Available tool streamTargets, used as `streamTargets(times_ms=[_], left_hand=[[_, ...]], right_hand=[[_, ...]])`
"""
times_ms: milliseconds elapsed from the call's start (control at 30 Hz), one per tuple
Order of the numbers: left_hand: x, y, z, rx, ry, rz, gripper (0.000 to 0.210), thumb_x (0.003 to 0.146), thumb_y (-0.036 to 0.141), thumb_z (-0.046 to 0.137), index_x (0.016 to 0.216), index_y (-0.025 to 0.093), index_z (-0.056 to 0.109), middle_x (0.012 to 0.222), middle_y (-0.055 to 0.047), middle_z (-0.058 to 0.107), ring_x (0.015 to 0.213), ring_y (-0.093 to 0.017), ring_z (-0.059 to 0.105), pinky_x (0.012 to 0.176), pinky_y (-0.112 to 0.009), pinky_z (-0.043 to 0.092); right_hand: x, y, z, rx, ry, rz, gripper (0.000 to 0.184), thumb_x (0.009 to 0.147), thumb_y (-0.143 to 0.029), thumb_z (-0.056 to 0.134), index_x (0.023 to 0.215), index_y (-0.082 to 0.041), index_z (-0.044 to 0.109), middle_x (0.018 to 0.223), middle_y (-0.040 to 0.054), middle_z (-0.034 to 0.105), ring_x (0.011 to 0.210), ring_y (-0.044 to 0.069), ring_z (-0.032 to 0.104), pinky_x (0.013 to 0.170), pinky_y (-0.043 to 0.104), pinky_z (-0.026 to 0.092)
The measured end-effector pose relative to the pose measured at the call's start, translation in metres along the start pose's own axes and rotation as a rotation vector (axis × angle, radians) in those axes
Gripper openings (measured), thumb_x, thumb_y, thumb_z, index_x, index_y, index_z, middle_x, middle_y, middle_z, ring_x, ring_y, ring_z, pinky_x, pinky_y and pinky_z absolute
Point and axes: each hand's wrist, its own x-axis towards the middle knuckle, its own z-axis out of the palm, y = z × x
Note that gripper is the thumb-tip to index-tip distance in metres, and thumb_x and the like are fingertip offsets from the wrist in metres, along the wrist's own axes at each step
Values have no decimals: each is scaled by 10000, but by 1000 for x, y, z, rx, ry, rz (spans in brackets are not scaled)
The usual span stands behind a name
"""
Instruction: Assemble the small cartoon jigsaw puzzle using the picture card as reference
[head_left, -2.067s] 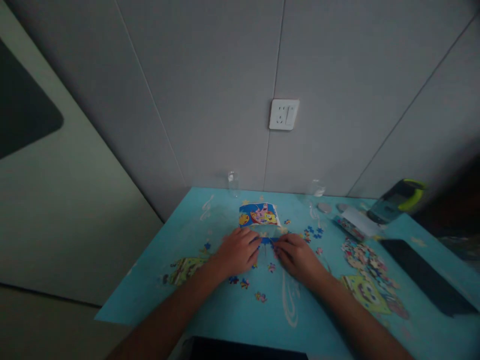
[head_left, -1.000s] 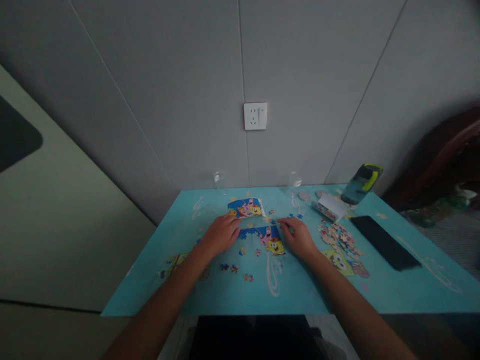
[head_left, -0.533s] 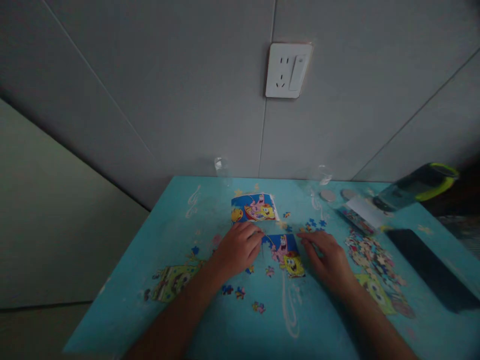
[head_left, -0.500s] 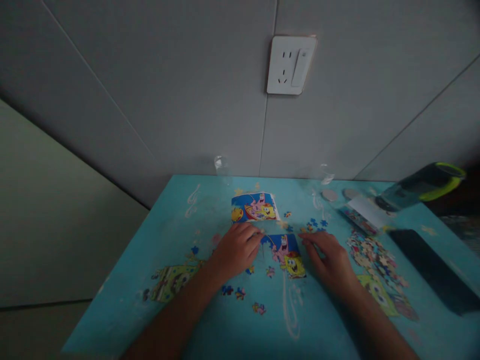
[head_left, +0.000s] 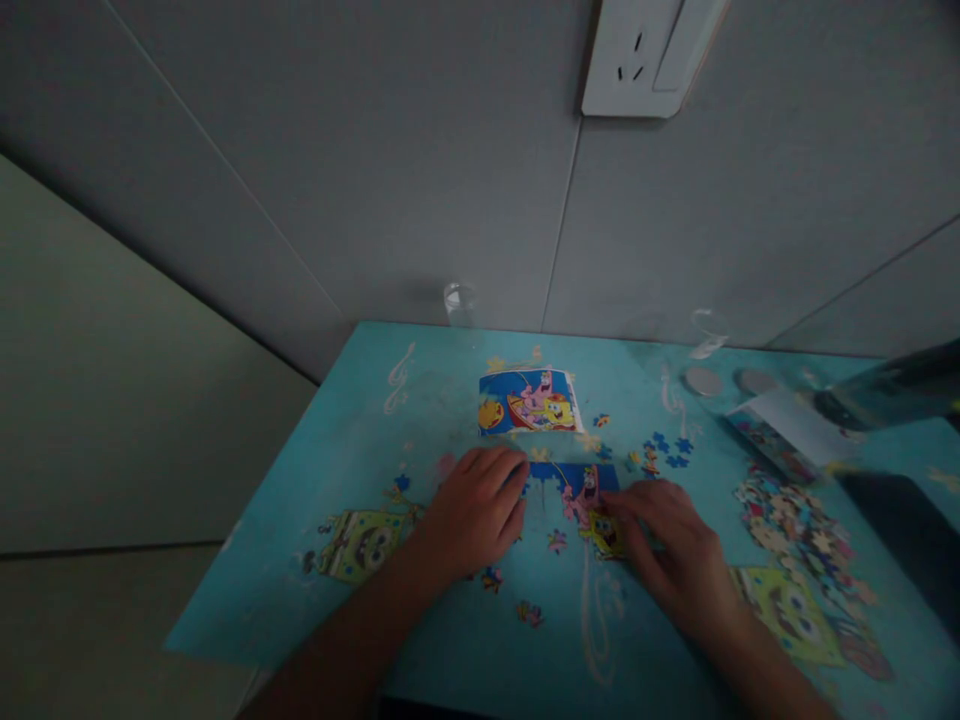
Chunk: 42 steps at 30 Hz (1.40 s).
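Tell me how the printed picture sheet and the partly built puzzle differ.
The picture sheet is unbroken; the puzzle is ragged at lower left. The picture sheet lies farther back, uncovered; the puzzle sits nearer, partly hidden by the right hand. Both show pink and yellow characters on blue.

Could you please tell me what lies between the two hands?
In the head view, the partly joined puzzle and a loose piece lie between the left hand and the right hand.

Your left arm (head_left: 356, 635) and right arm (head_left: 765, 665) both reach forward. Your left hand (head_left: 480, 510) is palm down, its fingers (head_left: 491, 462) bent close together. Your right hand (head_left: 675, 545) is near it, not touching, and points inward.
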Motion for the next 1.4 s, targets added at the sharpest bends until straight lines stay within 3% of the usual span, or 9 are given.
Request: streamTargets(times_ms=[133,333,500,600,733,933,1067,1167,1400], left_hand=[[0,3,3,-19,-25,13,399,967,241,541,1350,143,594,1330,-143,611,1195,-303,555,1026,-504,473],[0,6,10,-25,-79,22,425,1010,301,502,1402,144,553,1383,-127,587,1250,-301,522,1077,-506,432],[2,12,12,37,-87,4,400,1012,326,506,1351,132,593,1397,-134,573,1274,-307,506,1098,-504,401],[3,16,15,84,-89,-13,383,1006,327,514,1325,141,612,1325,-133,613,1177,-300,559,1008,-485,439],[2,18,19,135,-44,-46,348,1009,280,485,1297,155,635,1241,-126,658,1093,-287,586,932,-465,433],[1,18,18,89,-23,-103,433,1033,328,466,1438,193,543,1200,-106,676,1076,-274,592,905,-451,412],[1,20,21,135,-40,-78,369,1038,337,477,1340,183,625,1212,-106,673,1084,-282,596,921,-469,413],[1,17,24,121,-34,-32,403,1042,347,471,1357,132,603,1174,-125,672,1059,-273,598,918,-448,439],[3,12,25,125,-31,-9,356,1034,322,485,1301,140,635,1142,-117,677,1040,-270,615,910,-456,457]], right_hand=[[3,3,12,-27,-2,37,237,954,-170,590,1146,-264,692,1105,97,667,1035,282,614,909,504,500],[6,1,22,60,-36,110,229,992,-201,546,1130,-267,717,1088,86,674,1048,253,626,909,437,539],[4,-11,20,-101,-4,57,217,981,-183,559,1121,-243,715,1152,102,658,1067,266,605,932,480,531],[-12,-26,23,-194,-77,-7,252,956,-146,576,1163,-229,693,1233,110,643,1138,286,579,955,491,524],[-51,-41,27,-223,-77,-147,241,919,-106,596,1113,-211,693,1280,111,637,1196,292,562,978,468,523],[-71,-50,22,-149,-28,-80,241,917,-70,566,1111,-163,676,1146,109,688,1096,267,589,939,459,504],[-62,-49,24,-95,-41,-55,208,934,-102,571,1095,-181,677,1118,93,693,1073,255,591,939,453,491],[-60,-48,27,-79,-50,-43,219,941,-104,570,1117,-184,674,1111,89,693,1077,246,590,948,443,485],[-62,-48,28,-66,-50,-26,204,955,-120,566,1120,-180,670,1062,78,702,1016,236,592,946,452,473]])
